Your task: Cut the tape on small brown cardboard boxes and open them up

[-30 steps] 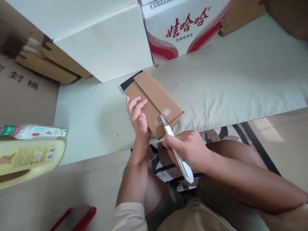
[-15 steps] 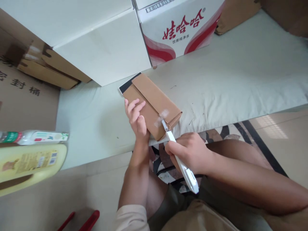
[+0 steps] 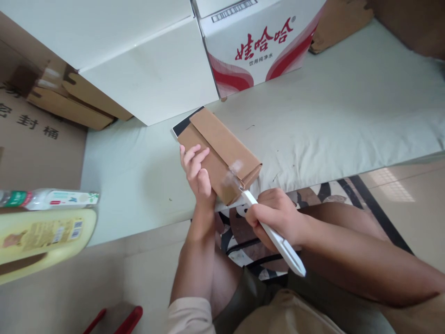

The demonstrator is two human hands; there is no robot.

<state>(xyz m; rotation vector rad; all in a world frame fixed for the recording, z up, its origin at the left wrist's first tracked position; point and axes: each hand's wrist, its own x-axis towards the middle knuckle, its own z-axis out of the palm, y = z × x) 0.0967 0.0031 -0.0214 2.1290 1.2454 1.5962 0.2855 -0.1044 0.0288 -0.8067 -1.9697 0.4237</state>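
the brown cardboard box [image 3: 222,144] lies slantwise on the pale green cloth [image 3: 330,102], its near corner at the cloth's front edge, so there is little cloth on that side. at its far end a dark flat piece with a white rim [image 3: 185,125] shows from beneath, close to the foot of the white box [image 3: 149,74], leaving hardly any gap there. more room lies sideways: a broad stretch of cloth runs to the right, with thin dark strands on it, and a shorter one to the left, towards the clear bottle [image 3: 36,197] and the yellow jug [image 3: 59,236]. the left hand [image 3: 194,169] holds the cardboard box by its left long edge, fingers a little apart on the face. the right hand [image 3: 274,215] is closed around a white cutter [image 3: 287,253], whose front end meets the box's near end by the flap seam; how much blade shows is hard to tell. counted: one box under the left hand, one cutter, a patch of clear tape [image 3: 230,177] across the seam, one bottle, one jug, one red-printed carton [image 3: 260,60] behind, and two red bars [image 3: 129,320] at the lower left.
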